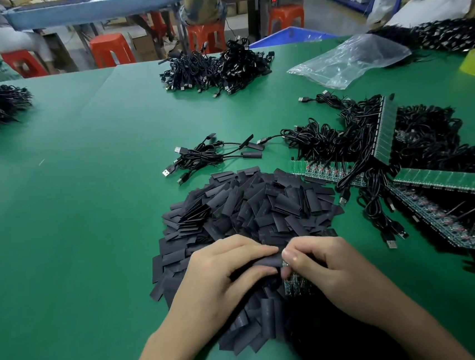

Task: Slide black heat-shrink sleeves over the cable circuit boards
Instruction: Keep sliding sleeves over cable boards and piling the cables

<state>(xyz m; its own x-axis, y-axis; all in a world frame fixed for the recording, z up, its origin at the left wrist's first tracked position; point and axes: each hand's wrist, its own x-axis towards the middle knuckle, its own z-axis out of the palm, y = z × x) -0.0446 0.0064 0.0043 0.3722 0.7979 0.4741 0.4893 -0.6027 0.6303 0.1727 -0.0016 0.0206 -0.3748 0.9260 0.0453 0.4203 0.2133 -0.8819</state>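
**Gently now: sleeve mouth meets board edge**

Low in the middle of the frame, the left hand (pixel 227 270) curls round a black heat-shrink sleeve (pixel 263 263), fingers over it and thumb beneath. The right hand (pixel 326 267) pinches thumb against forefinger right at the sleeve's mouth, seemingly on the end of a green circuit board (pixel 295 284) that shows just below the thumb. How far the board has gone in is hidden by the fingers.

The sleeve is a flattened matte tube. It likely wants a squeeze on its creased edges to pop the mouth open. The board should then go in straight, one corner leading, so that solder joints and wire do not snag.

Beneath and beyond the hands lies the sleeve pile (pixel 250 207), dull flat rectangles heaped on the smooth green desk (pixel 71 181). Just above it rest a few USB cables (pixel 213 156), apparently already sleeved. At centre right, a glossy cable tangle (pixel 322 142) trails from stiff, scored board panels (pixel 386 127). Farther off, a crinkled clear plastic bag (pixel 349 58) sits at upper right, and another cable heap (pixel 214 69) lies at top centre.
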